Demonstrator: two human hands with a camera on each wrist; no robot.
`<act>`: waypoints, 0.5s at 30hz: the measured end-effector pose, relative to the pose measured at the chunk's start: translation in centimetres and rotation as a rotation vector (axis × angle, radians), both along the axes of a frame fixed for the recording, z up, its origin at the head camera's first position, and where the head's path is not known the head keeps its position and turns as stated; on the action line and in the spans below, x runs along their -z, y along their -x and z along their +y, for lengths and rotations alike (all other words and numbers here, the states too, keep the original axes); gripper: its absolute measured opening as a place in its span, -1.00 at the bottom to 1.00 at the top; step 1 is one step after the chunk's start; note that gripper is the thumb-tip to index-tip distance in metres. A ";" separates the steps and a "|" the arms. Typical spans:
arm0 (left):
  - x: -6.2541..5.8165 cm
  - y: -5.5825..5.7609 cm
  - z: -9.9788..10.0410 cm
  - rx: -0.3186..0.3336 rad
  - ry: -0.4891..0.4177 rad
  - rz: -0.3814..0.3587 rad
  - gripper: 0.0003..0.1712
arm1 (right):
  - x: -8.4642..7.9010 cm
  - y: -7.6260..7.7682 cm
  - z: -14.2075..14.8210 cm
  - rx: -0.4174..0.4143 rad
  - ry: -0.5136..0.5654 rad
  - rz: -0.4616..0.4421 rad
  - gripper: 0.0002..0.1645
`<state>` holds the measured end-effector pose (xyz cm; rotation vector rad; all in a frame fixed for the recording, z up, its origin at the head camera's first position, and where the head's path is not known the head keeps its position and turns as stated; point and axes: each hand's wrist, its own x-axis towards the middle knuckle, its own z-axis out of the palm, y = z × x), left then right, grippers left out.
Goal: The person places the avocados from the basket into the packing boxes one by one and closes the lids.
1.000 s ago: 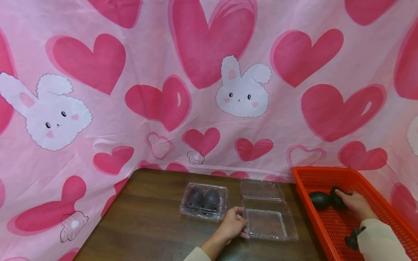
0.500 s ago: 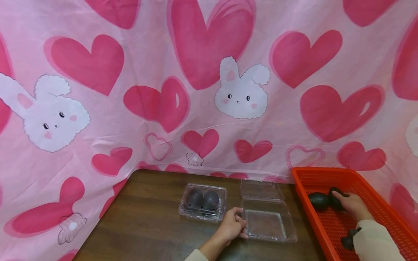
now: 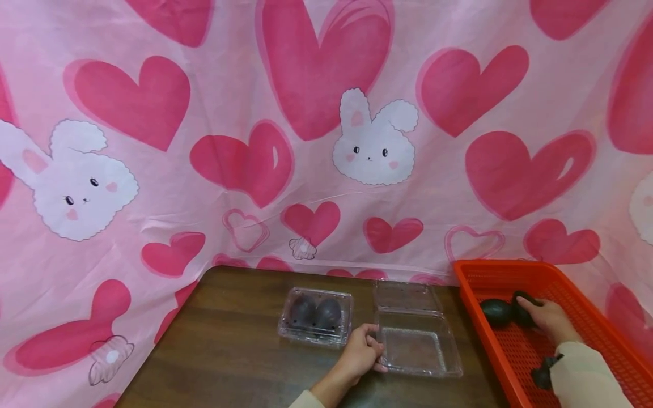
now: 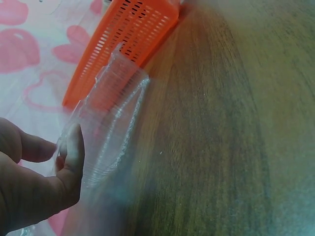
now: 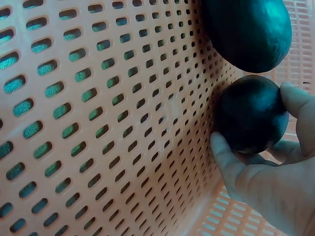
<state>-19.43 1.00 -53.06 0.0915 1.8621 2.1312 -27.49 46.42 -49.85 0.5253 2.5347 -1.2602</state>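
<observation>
My left hand [image 3: 361, 352] pinches the left rim of an open clear plastic clamshell box [image 3: 420, 372] on the table. In the left wrist view, thumb and fingers meet at the box's wall [image 4: 115, 91]. My right hand [image 3: 551, 320] reaches into the orange basket [image 3: 490, 340] and grips a dark avocado [image 3: 522, 315]. The right wrist view shows the fingers [image 5: 227, 156] curled around this avocado [image 5: 253, 115]. A second dark green avocado [image 3: 496, 312] lies just left of it, near the basket's wall [image 5: 113, 98].
Left of the open box stands a closed clear clamshell [image 3: 287, 331] with two dark avocados inside. Wooden table surface [image 3: 224, 351] extends to the left and front. A pink curtain [image 3: 316, 170] with hearts and rabbits hangs behind the table.
The view has shifted slightly. My left hand stays on the box rim, and my right hand keeps its grip on the avocado in the basket with little visible movement.
</observation>
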 end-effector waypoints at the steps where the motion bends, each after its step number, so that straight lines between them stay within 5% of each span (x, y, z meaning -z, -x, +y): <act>1: 0.0 0.0 0.0 -0.001 -0.002 0.001 -0.48 | 0.0 0.0 0.0 0.002 0.002 0.001 0.25; 15: -0.3 -0.2 0.0 0.002 -0.007 0.002 -0.50 | -0.8 -0.9 0.1 -0.021 0.014 0.024 0.14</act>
